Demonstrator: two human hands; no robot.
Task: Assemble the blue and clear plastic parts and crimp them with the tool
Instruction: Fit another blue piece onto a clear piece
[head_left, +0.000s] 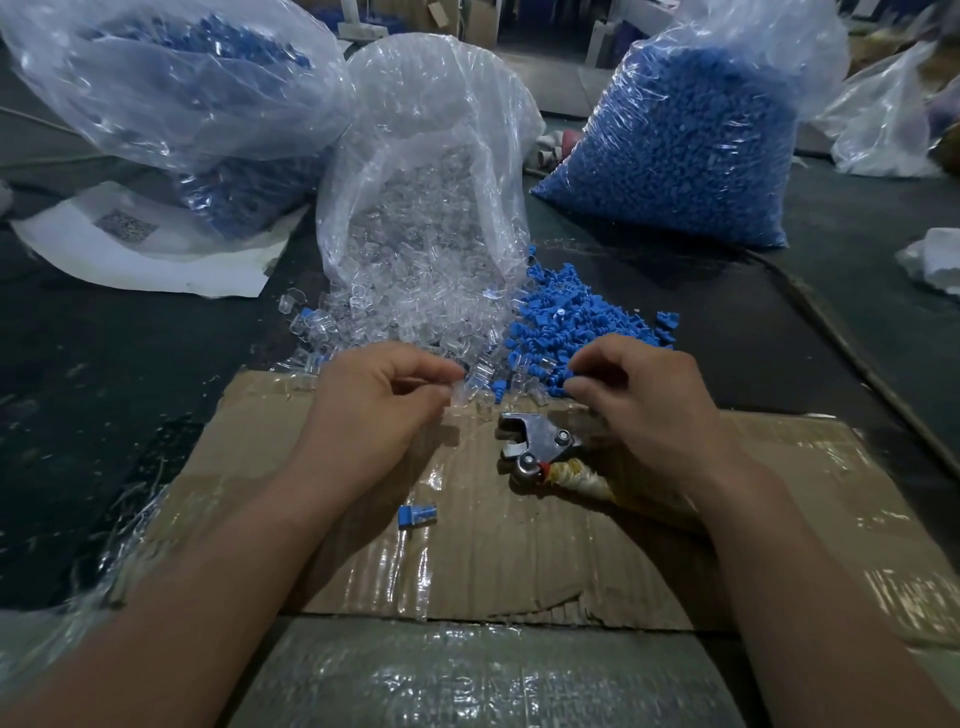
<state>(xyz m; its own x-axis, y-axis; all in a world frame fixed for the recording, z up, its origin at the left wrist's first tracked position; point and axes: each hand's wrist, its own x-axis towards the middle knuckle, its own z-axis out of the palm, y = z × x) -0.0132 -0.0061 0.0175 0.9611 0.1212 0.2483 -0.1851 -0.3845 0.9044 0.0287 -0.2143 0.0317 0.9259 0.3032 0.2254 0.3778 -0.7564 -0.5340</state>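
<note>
The left hand (374, 400) pinches a clear part (461, 394) at six o'clock of the clear pile (415, 322). The crimp tool (540, 447) lies on the cardboard (519, 561) between the hands, with an assembled piece (417, 515) at its eight o'clock. The right hand (644, 400) pinches a blue part (567, 378) beside the blue pile (571, 322).

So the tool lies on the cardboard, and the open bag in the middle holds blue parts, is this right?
Not quite. The head view shows that the open bag in the middle holds clear parts, not blue ones. The tool does lie on the cardboard.
</note>
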